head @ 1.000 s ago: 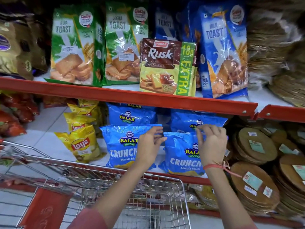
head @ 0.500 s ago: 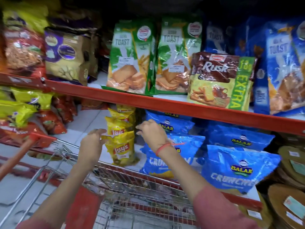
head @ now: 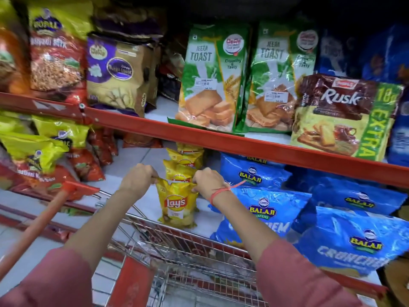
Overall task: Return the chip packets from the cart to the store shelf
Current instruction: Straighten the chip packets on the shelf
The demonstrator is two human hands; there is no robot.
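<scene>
Lay's packet [head: 176, 202] in both hands' grip, blue Balaji packets [head: 263, 209] beside.

Toast packets [head: 208, 78] beside rusk pack [head: 340, 114]

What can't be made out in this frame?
- Cart contents: head view, basket bottom blurred and cut by the lower edge.
- Price labels on the toast packets: too small to read.
- Rear yellow chip packets: hidden behind the front packet pinched by the left hand and right hand.
- Top right blue packets: dark, blurred.
</scene>
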